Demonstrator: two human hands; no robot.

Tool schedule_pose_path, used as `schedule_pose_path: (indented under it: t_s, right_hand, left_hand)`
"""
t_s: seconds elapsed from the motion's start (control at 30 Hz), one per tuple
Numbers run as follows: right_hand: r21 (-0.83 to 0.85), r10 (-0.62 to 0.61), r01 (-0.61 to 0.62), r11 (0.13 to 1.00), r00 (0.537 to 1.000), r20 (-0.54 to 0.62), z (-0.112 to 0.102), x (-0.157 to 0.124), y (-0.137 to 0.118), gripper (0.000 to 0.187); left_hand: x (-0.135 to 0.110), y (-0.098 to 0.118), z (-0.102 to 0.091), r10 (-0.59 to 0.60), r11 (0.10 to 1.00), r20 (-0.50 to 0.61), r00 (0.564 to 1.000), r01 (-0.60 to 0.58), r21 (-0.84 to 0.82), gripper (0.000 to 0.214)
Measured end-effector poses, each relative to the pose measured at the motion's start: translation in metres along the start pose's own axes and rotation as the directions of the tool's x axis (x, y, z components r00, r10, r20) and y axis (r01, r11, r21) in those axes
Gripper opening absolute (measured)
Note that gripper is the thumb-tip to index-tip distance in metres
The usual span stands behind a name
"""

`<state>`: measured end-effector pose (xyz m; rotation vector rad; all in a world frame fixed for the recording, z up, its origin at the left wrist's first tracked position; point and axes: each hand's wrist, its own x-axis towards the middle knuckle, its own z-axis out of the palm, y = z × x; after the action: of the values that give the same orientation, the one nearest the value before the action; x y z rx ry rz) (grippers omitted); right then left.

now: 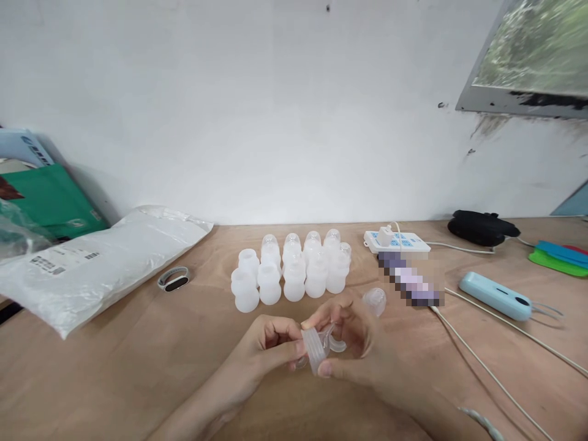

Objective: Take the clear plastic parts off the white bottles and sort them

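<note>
The ring (314, 351) is translucent, milky white, with fine ridges running round its outside. It is tilted nearly on edge, so I see it mostly from the side. A clear, glossy piece (327, 342) shows at its right side, thin enough to catch the light; my fingers cover much of it, and I cannot tell its full shape. I have the ring just above the table (114, 383), close in front of me, nearer than the cluster of white bottles (294, 283).

My left hand (272, 346) is closed to a pinch on the ring's left side, the thumb laid along it and the bent forefinger opposite. My right hand (361, 343) grips from the other side: the thumb presses low on the ring's right edge, the forefinger reaches over to its top edge, and the palm is left hollow. Between that thumb and the curled fingers a whitish arc (337, 346) shows; whether I touch it I cannot tell. Just beyond my right hand, a clear domed cap (375, 301) lies on the table.
</note>
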<state>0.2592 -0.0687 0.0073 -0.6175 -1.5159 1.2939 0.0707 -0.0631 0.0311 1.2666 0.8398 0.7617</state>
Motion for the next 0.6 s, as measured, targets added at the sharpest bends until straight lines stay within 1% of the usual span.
schedule_pose_path:
  t_s: [0.07,0.1,0.17,0.23,0.27,0.3,0.33,0.37,0.43,0.5,0.53,0.6]
  right_hand:
    - [0.103,0.020,-0.019,0.994,1.000,-0.003,-0.005,0.005,0.004,0.049]
    - [0.125,0.026,-0.024,0.992,0.999,-0.020,-0.010,0.008,0.006,0.051]
    - [0.115,0.026,-0.015,0.993,0.995,-0.092,-0.023,0.014,0.007,0.051]
    - [0.013,-0.005,0.008,1.000,0.981,-0.195,-0.036,0.018,0.004,0.042]
    - [-0.085,-0.037,0.018,0.996,0.972,-0.231,-0.042,0.019,0.001,0.035]
    - [-0.212,-0.076,0.023,0.977,0.967,-0.243,-0.046,0.020,-0.003,0.030]
    - [-0.355,-0.110,0.026,0.935,0.969,-0.220,-0.049,0.020,-0.007,0.026]
    - [-0.495,-0.124,0.029,0.869,0.979,-0.162,-0.051,0.019,-0.010,0.025]
    - [-0.719,-0.078,0.052,0.693,0.997,-0.004,-0.052,0.018,-0.015,0.025]
    - [-0.846,0.013,0.088,0.526,0.994,0.111,-0.053,0.017,-0.015,0.028]
    - [-0.884,0.043,0.107,0.455,0.989,0.141,-0.053,0.017,-0.013,0.030]
    - [-0.931,0.055,0.153,0.332,0.982,0.181,-0.055,0.018,-0.006,0.037]
  left_hand:
    - [0.001,-0.002,-0.004,0.012,1.000,0.007,1.000,-0.012,-0.013,0.033]
    - [0.001,-0.003,-0.007,0.017,1.000,0.004,1.000,-0.017,-0.026,0.032]
    - [0.004,-0.005,-0.016,0.032,0.997,-0.038,0.999,-0.034,-0.062,0.028]
    - [0.009,-0.007,-0.027,0.057,0.996,-0.116,0.992,-0.064,-0.057,0.025]
    - [0.012,-0.008,-0.032,0.072,0.997,-0.150,0.986,-0.074,-0.008,0.024]
    - [0.015,-0.010,-0.037,0.085,0.995,-0.172,0.981,-0.074,0.068,0.024]
    - [0.018,-0.013,-0.040,0.093,0.986,-0.181,0.979,-0.066,0.153,0.025]
    - [0.022,-0.016,-0.042,0.097,0.971,-0.180,0.979,-0.053,0.235,0.025]
    - [0.027,-0.024,-0.043,0.094,0.937,-0.171,0.981,-0.029,0.347,0.025]
    - [0.031,-0.034,-0.043,0.083,0.916,-0.167,0.982,-0.009,0.401,0.023]
    - [0.032,-0.039,-0.043,0.079,0.903,-0.170,0.982,0.002,0.430,0.022]
    - [0.032,-0.047,-0.043,0.075,0.874,-0.176,0.981,0.020,0.486,0.019]
